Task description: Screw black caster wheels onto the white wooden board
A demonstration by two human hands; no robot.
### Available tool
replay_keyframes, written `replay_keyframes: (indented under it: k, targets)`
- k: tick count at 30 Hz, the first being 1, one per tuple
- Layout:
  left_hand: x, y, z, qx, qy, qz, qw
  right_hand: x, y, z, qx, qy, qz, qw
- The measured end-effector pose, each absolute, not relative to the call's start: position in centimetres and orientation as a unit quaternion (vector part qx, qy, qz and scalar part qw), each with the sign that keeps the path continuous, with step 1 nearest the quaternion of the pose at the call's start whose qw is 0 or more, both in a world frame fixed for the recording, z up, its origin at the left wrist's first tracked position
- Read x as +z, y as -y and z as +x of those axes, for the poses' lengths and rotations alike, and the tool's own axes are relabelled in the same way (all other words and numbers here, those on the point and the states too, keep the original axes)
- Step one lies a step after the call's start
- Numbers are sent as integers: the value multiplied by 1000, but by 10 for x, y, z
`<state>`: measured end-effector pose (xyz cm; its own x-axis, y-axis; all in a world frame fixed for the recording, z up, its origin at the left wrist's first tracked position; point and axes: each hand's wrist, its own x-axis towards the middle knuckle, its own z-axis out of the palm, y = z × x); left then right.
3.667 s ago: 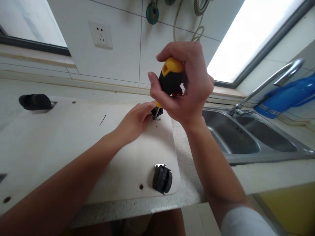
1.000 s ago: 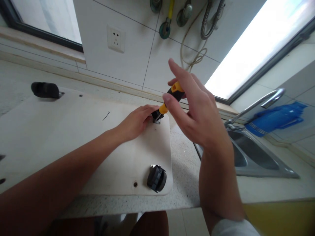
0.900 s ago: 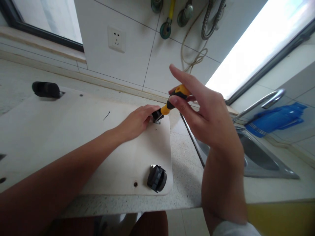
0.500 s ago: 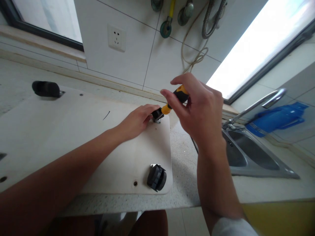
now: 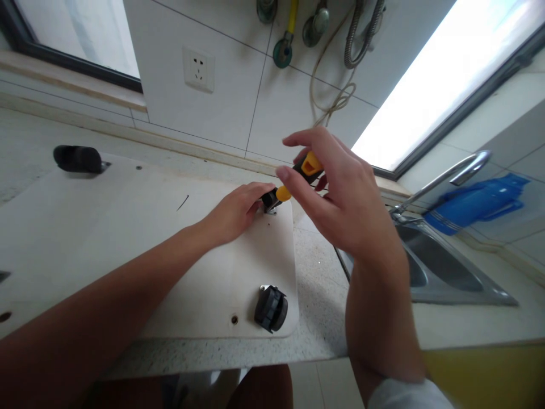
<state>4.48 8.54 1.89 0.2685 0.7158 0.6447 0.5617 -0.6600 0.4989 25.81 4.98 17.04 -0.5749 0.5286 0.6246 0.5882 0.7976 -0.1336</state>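
Note:
My right hand (image 5: 344, 190) is closed around the yellow-and-black handle of a screwdriver (image 5: 283, 193), which slants down to the left. Its tip is hidden at the metal plate of a black caster wheel (image 5: 269, 199). The fingers of my left hand (image 5: 236, 213) grip that caster from the left, partly covering it. The caster stands at the far right corner of a white board (image 5: 204, 284) lying on the counter. Another black caster (image 5: 271, 309) is at the board's near right corner, and a black wheel (image 5: 79, 159) is at its far left.
A speckled counter (image 5: 319, 295) surrounds the board. To the right are a steel sink (image 5: 447, 267), a faucet (image 5: 468, 167) and a blue jug-like object (image 5: 477, 204). The tiled wall behind carries a socket (image 5: 198, 69), pipe valves (image 5: 283, 52) and a looped cord (image 5: 340, 102).
My right hand has turned the screwdriver handle, and its wrist and forearm have swung slightly right. My left hand keeps its hold on the caster. The view has shifted a little.

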Motion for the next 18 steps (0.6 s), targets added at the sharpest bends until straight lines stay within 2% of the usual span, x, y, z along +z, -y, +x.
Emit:
replay_keyframes:
  k: [3, 7, 9, 11, 15, 18]
  targets:
    - [20, -85, 45, 443, -409, 794, 82, 175, -50, 267, 38, 915, -264, 304]
    - [22, -83, 45, 443, -408, 793, 93, 165, -55, 252, -118, 839, -361, 390]
    - [21, -83, 45, 448, -405, 791, 96, 161, -55, 245, -149, 820, -375, 406]
    - [20, -84, 45, 452, -403, 791, 91, 164, -52, 247, -109, 848, -346, 386]
    - [17, -87, 44, 446, -406, 793, 84, 180, -45, 265, 45, 920, -263, 286]
    - [17, -87, 43, 446, -400, 796, 86, 177, -47, 262, 11, 896, -304, 323]
